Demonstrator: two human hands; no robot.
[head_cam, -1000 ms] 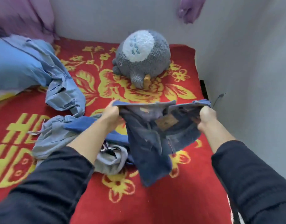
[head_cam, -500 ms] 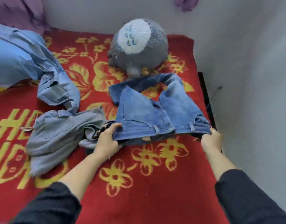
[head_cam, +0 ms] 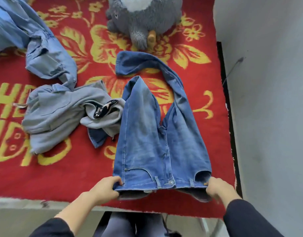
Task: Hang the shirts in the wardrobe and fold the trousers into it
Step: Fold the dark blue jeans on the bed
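Observation:
A pair of blue jeans (head_cam: 152,139) lies front-up on the red bed cover, waistband toward me, its right leg bent left at the far end. My left hand (head_cam: 106,187) grips the left corner of the waistband. My right hand (head_cam: 217,189) grips the right corner. Left of the jeans sits a crumpled grey garment (head_cam: 61,113) with a black-and-white patterned band. A light blue denim garment (head_cam: 42,53) trails off to the far left.
The red cover with yellow flowers (head_cam: 78,173) ends at a near edge in front of me. A grey plush toy (head_cam: 144,16) sits at the far side. A grey wall (head_cam: 270,117) runs close along the right.
The jeans went from hanging in the air to being spread flat on the cover, then pulled toward the near edge. Both hands kept hold of the waistband corners.

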